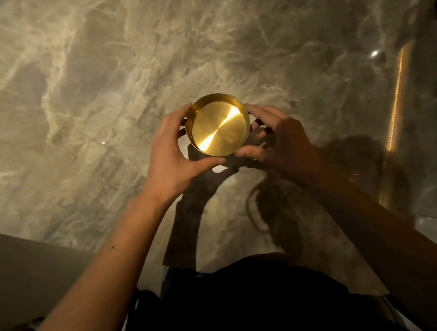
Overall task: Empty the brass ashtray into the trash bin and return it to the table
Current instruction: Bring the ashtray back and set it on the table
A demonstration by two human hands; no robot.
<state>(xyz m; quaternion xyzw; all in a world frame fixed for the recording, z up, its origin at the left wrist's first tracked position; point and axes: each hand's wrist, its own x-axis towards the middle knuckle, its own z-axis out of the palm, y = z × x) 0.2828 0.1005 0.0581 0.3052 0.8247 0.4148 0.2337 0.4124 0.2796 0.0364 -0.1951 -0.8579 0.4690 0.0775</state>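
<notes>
Ashtray [219, 126], round and of polished brass, seen from above with a bright streak of light across its flat base. We hold it between 2 hands over a veined marble surface [82, 80]. Our left hand [170, 152] curls around its left wall, thumb at the near rim; our right hand [275, 140] cups the right wall, fingers wrapped behind. Its bowl appears clean apart from 1 tiny dark speck. We cannot tell whether the ashtray rests on the marble or is held above it. Our shadow [274, 208] falls beneath the forearms.
</notes>
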